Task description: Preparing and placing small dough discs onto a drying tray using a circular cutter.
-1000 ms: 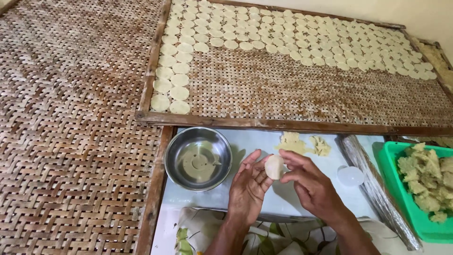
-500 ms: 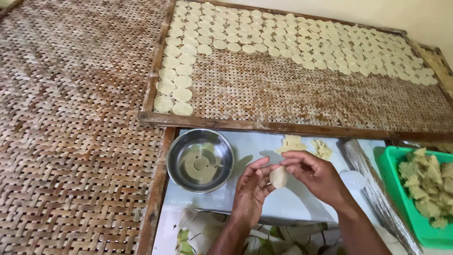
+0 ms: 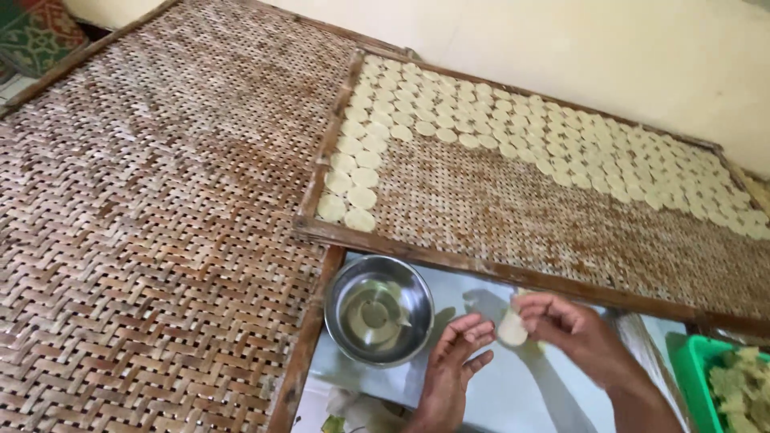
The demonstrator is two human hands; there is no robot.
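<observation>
My right hand (image 3: 573, 333) pinches a small pale round of dough (image 3: 512, 328) just above a shiny flat work surface (image 3: 513, 393). My left hand (image 3: 451, 365) hovers beside it with fingers spread, its fingertips close to the dough but holding nothing. Left of both hands stands a steel bowl (image 3: 378, 309) with a little liquid in it. Beyond the hands lies a woven drying tray (image 3: 513, 216) in a wooden frame, with several pale dough discs (image 3: 449, 120) laid in rows along its far side and left edge.
A second, larger woven tray (image 3: 152, 208) fills the left side. A green tub (image 3: 690, 365) with pale dough scraps (image 3: 742, 385) sits at the right edge. A cream wall (image 3: 577, 48) runs behind the trays.
The view has swung left and tilted, shifting hands and bowl toward the lower right. My left hand has come off the dough disc, which my right hand alone now holds.
</observation>
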